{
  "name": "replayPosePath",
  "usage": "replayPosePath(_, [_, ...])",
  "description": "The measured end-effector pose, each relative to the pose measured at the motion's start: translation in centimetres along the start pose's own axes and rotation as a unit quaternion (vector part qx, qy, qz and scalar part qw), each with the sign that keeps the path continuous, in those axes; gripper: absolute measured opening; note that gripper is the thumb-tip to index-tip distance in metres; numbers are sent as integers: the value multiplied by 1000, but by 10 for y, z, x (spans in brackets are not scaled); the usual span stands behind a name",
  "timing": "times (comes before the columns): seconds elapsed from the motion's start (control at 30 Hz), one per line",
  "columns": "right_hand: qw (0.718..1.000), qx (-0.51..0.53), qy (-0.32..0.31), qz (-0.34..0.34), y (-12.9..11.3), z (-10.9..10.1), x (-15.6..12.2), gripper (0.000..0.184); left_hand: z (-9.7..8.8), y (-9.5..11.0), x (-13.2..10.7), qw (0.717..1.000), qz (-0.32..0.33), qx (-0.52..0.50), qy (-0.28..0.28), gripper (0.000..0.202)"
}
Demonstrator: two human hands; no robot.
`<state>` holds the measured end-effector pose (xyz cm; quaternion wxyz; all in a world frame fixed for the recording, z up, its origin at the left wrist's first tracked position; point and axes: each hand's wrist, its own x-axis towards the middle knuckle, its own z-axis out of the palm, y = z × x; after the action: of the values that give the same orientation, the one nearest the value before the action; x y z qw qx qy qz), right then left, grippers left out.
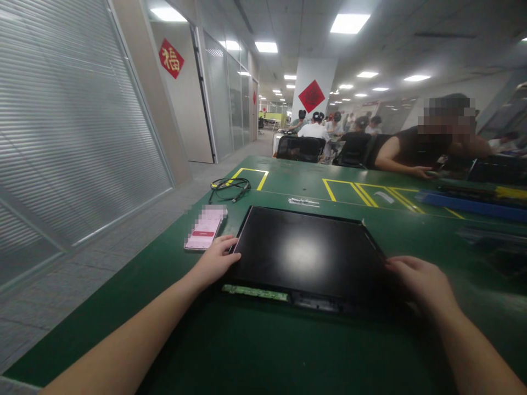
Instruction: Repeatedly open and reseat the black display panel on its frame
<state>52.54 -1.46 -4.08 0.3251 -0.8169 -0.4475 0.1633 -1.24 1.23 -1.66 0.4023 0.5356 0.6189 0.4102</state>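
Observation:
A black flat display panel (304, 249) lies screen up on the green table, with a bright reflection in its middle. Along its near edge shows a green circuit board strip (255, 292). My left hand (220, 258) grips the panel's left edge, thumb over the rim and fingers beside it. At the right edge, my right hand (420, 277) pinches the panel near its front right corner; its fingertips are partly hidden. Just left of the panel lies a phone (203, 233) with a lit pink screen.
A coiled black cable (230, 188) sits behind the phone. Yellow tape outlines (354, 192) mark the far side of the green table (102, 329). A blue tray (465, 206) is at the right. Across the table a person (403, 142) leans forward; others sit farther back.

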Motion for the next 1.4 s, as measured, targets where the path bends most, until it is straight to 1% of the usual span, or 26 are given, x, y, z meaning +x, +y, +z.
replayPosePath(0.17, [1000, -12, 12, -21, 0, 0, 1, 27, 0, -5, 2, 999, 15, 34, -2, 39])
replayPosePath(0.3, [1000, -20, 3, -2, 0, 0, 1, 30, 1, -6, 2, 998, 25, 61, -2, 38])
replayPosePath(0.43, [1000, -12, -4, -16, -1, -1, 0, 30, 1, -8, 3, 997, 29, 70, -8, 38])
replayPosePath(0.53, [1000, -15, 0, -9, -2, -1, -1, 29, 0, -10, 4, 996, 39, 79, -9, 38])
replayPosePath(0.73, [1000, -11, 5, -19, 0, 0, 1, 29, 0, -18, 9, 981, 70, 180, -25, 50])
replayPosePath(0.93, [1000, -11, -3, 7, 2, 1, 3, 31, 0, -20, 11, 974, 80, 208, -31, 52])
replayPosePath(1.1, [1000, -18, 6, -8, 0, 0, 0, 32, -1, -21, 11, 968, 95, 228, -41, 52])
replayPosePath(1.23, [1000, -20, 1, 9, 0, 0, 2, 33, -2, -21, 11, 963, 105, 245, -43, 53])
replayPosePath(1.4, [1000, -12, 6, -19, 8, 1, 8, 30, -2, -18, 10, 956, 120, 262, -52, 54])
